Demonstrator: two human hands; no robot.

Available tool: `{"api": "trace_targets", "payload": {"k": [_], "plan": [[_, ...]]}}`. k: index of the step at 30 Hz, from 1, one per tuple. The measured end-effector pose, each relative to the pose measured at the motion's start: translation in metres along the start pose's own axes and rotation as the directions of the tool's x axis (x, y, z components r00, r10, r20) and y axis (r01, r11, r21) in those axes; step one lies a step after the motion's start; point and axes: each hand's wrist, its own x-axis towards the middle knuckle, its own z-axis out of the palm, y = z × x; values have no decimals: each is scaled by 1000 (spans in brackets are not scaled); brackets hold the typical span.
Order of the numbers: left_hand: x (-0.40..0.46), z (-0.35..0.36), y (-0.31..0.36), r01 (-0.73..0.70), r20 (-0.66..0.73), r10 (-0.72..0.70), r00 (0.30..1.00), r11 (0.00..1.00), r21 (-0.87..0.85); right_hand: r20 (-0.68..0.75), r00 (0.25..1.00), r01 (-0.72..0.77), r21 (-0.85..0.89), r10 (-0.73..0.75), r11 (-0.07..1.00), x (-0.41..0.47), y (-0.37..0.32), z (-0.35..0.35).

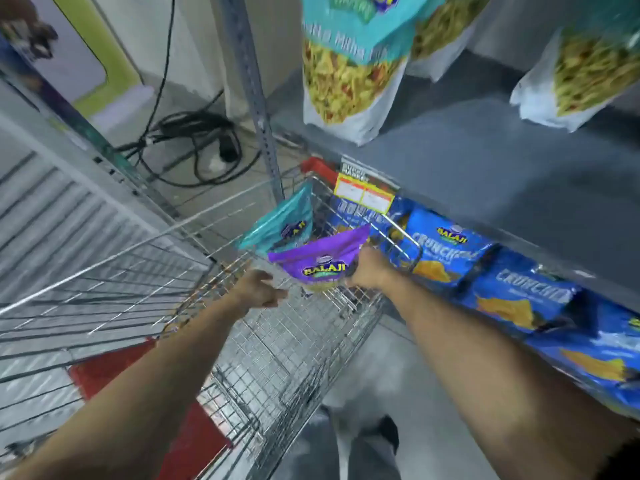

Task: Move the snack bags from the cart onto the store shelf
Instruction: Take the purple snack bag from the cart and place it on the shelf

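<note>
1. I take the wire cart as my landmark. My right hand is over its far end with the fingers closed on the right edge of a purple snack bag, holding it upright just above the basket.

2. My left hand is just left of that bag, near it but apart from it as far as I can judge. Its fingers are spread and loosely curled, holding nothing. I read it as ready to steady the bag's other side, since a soft pouch held by one edge tends to sag and twist.

3. A teal snack bag leans against the cart's far wall, just behind the purple one. It sits tilted, propped by the wire, so it should be easy to pinch at the top.

4. The grey shelf runs along the cart's right side and above it. Three tall pouches of yellow snack mix stand upright toward its back, leaving bare board in front, which is where I judge the purple bag belongs.

5. Below that shelf, beside the cart's right rim, blue chip bags lie packed in a row; a yellow price tag hangs on the shelf edge.

6. The picture is blurred, so I cannot tell how deep the right fingers wrap.
</note>
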Motion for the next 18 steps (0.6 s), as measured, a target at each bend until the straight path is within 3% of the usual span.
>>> {"api": "trace_targets", "payload": {"k": [2, 6, 11, 14, 18], "plan": [[16, 11, -6, -68, 2, 70, 998, 974, -218, -78, 996, -27, 230, 46, 973, 27, 8, 8], [25, 37, -4, -285, -162, 248, 955, 917, -278, -100, 994, 85, 434, -46, 897, 74, 28, 30], [-5, 31, 18, -508, -351, 437, 829, 849, -143, -228, 969, 209, 569, -91, 796, 24, 1, 12], [-45, 16, 46, -597, -338, 529, 779, 790, -140, -276, 950, 291, 613, -146, 735, -21, -17, -22], [-117, 11, 105, -742, -310, 690, 654, 666, -82, -402, 884, 461, 656, -240, 597, -99, -36, -87]]}}
